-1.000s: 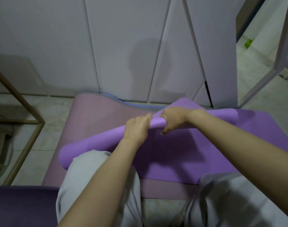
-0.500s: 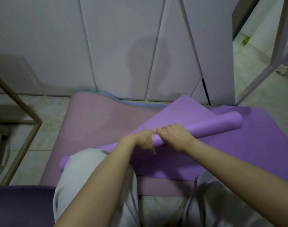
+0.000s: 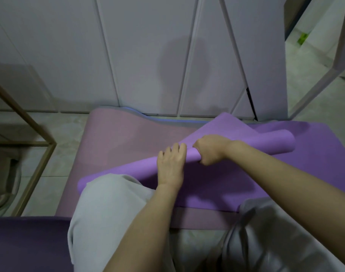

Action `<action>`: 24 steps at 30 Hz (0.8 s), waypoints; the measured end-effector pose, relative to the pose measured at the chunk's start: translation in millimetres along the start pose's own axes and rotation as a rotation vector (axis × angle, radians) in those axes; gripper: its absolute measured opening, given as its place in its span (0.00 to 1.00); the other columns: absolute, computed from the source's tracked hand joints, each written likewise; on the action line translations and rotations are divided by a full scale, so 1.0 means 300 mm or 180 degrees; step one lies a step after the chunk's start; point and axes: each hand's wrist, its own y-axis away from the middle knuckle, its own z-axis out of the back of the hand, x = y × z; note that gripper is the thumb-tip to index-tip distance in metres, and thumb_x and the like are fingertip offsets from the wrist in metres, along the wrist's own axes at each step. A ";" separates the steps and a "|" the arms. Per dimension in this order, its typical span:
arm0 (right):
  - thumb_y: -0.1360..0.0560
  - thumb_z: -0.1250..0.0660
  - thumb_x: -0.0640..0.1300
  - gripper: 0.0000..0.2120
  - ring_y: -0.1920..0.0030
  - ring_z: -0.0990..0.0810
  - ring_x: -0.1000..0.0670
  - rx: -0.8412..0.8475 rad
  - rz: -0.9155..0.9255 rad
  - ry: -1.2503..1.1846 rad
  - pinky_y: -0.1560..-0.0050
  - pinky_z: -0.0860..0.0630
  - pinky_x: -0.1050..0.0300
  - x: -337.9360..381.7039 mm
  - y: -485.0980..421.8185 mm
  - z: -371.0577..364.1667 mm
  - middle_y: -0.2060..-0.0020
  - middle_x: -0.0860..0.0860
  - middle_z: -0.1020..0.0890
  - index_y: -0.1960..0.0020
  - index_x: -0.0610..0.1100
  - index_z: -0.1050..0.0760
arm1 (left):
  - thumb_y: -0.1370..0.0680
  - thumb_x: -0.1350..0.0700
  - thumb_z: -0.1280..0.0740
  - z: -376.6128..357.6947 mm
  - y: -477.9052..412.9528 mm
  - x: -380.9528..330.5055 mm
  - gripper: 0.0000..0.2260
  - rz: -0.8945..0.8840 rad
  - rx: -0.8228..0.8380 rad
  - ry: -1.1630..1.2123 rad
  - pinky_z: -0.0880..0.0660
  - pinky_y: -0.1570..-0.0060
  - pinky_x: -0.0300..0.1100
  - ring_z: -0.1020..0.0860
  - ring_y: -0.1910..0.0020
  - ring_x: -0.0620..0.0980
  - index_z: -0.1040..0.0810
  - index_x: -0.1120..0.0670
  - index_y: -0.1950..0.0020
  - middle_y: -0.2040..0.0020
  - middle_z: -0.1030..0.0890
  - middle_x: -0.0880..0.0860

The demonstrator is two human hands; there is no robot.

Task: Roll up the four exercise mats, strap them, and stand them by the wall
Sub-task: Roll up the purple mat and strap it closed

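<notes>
A bright purple mat (image 3: 315, 173) lies on the floor, partly wound into a thin roll (image 3: 266, 143) that runs diagonally from lower left to upper right. My left hand (image 3: 170, 163) lies over the roll's middle with its fingers draped across the top. Right beside it, my right hand (image 3: 210, 149) grips the roll, fingers curled round it. Under the purple mat lies a pink mat (image 3: 124, 138), flat, with a blue-edged layer (image 3: 161, 120) showing at its far edge. A dark purple mat (image 3: 28, 244) covers the floor at the lower left.
White panelled cupboard doors (image 3: 144, 55) close off the far side. A brass-coloured metal frame (image 3: 36, 169) stands on the tiled floor at the left. My knees in grey trousers (image 3: 108, 209) rest on the mats. A mirror or doorway frame (image 3: 342, 61) stands at the right.
The roll has turned a little further away from me. My left hand has shifted from curling under the roll to lying over its top; my right hand keeps its grip.
</notes>
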 end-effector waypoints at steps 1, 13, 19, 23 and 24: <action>0.29 0.34 0.44 0.07 0.58 0.25 0.45 0.0213 -0.0008 -0.0180 0.59 0.30 0.58 -0.006 0.001 0.008 0.55 0.47 0.19 0.52 0.47 0.26 | 0.49 0.66 0.25 -0.014 -0.001 -0.001 0.22 -0.0034 0.0062 0.0059 0.37 0.73 0.42 0.28 0.73 0.54 0.29 0.54 0.61 0.69 0.27 0.51; 0.54 0.17 0.51 0.28 0.69 0.22 0.46 -0.1395 0.0092 0.0852 0.72 0.31 0.58 -0.047 0.149 -0.162 0.69 0.48 0.22 0.60 0.44 0.24 | 0.32 0.55 0.24 -0.010 -0.119 -0.012 0.26 -0.0541 0.2738 0.1674 0.30 0.49 0.42 0.24 0.44 0.56 0.28 0.55 0.38 0.41 0.22 0.54; 0.37 0.23 0.53 0.25 0.57 0.19 0.42 -0.0948 0.0212 0.0726 0.66 0.34 0.55 -0.037 0.162 -0.166 0.55 0.45 0.20 0.47 0.42 0.28 | 0.33 0.57 0.22 -0.022 -0.140 0.000 0.28 -0.0534 0.3496 0.1726 0.28 0.46 0.40 0.24 0.44 0.53 0.27 0.55 0.36 0.41 0.22 0.54; 0.28 0.33 0.54 0.24 0.45 0.23 0.41 -0.0134 -0.0047 0.0316 0.55 0.32 0.54 -0.052 0.112 -0.130 0.44 0.44 0.21 0.37 0.44 0.33 | 0.30 0.54 0.26 -0.051 -0.082 -0.025 0.26 -0.0415 0.2541 0.1321 0.31 0.46 0.44 0.26 0.40 0.56 0.29 0.54 0.34 0.37 0.24 0.54; 0.28 0.33 0.53 0.23 0.45 0.23 0.41 -0.0074 -0.0066 0.0265 0.53 0.31 0.54 -0.057 0.101 -0.121 0.44 0.44 0.21 0.38 0.44 0.32 | 0.28 0.54 0.28 -0.055 -0.064 -0.035 0.24 -0.0354 0.2178 0.1121 0.31 0.47 0.46 0.26 0.40 0.57 0.30 0.53 0.34 0.38 0.25 0.53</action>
